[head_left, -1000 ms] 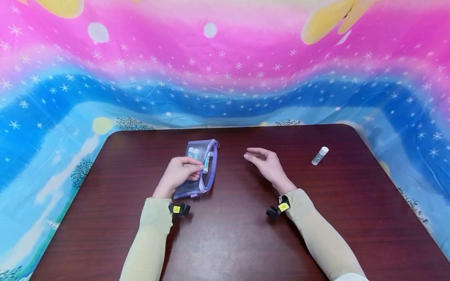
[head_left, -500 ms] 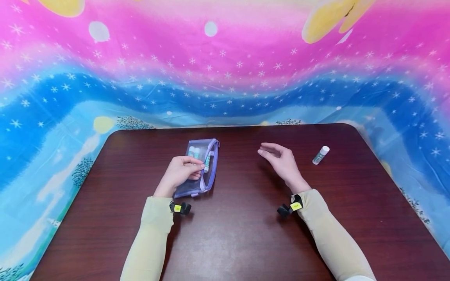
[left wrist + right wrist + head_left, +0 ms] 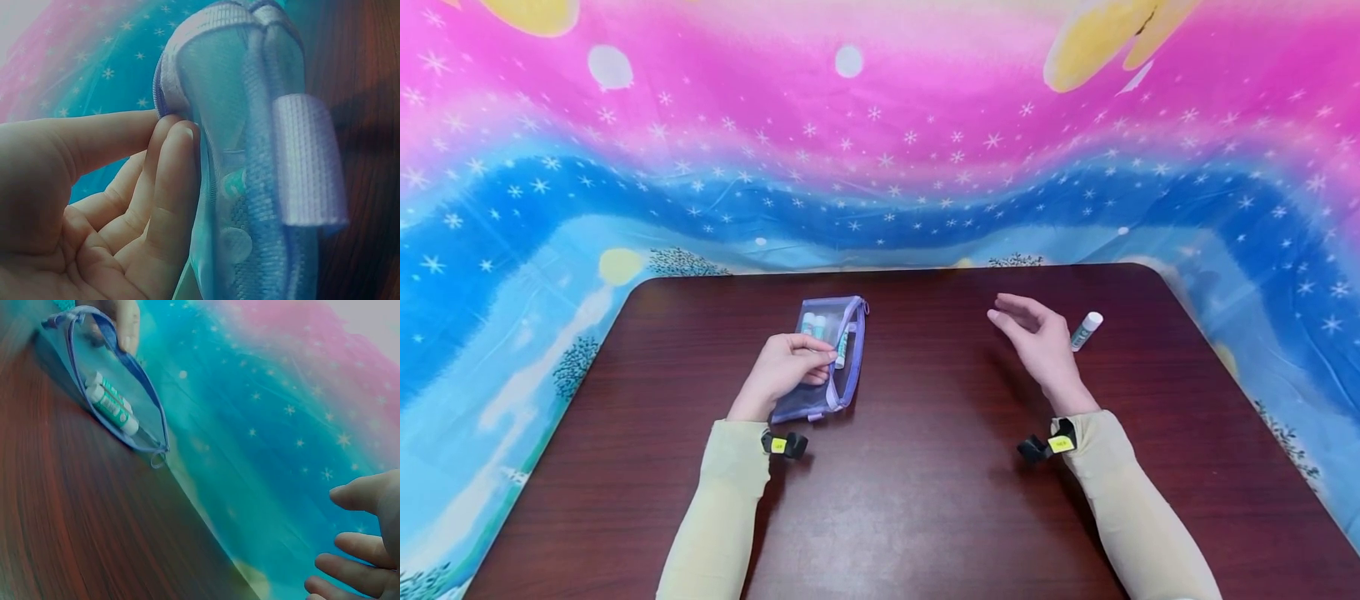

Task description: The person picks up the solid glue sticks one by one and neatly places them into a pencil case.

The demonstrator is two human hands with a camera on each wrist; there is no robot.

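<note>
A purple mesh zip pouch (image 3: pixel 808 404) lies on the table with its zipper side spread apart, facing right. My left hand (image 3: pixel 788 367) pinches the upper edge of that mouth between thumb and fingers, seen closely in the left wrist view beside the pouch's fabric tab (image 3: pixel 309 159). Inside, white-and-green glue sticks (image 3: pixel 112 407) lie together near the far end. Another glue stick (image 3: pixel 1086 332) stands upright on the table at the right. Just left of it, my right hand (image 3: pixel 1037 346) is in the air, fingers relaxed and thumb apart, holding nothing.
The dark wooden table (image 3: pixel 895 500) has rounded far corners. A colourful cloth backdrop (image 3: pixel 880 192) with snowflakes rises right behind its far edge and along both sides. Black camera straps (image 3: pixel 1048 443) sit on both wrists.
My right hand has moved rightward across the table, from near the middle to beside the standing glue stick. The left hand and the pouch have stayed in place.
</note>
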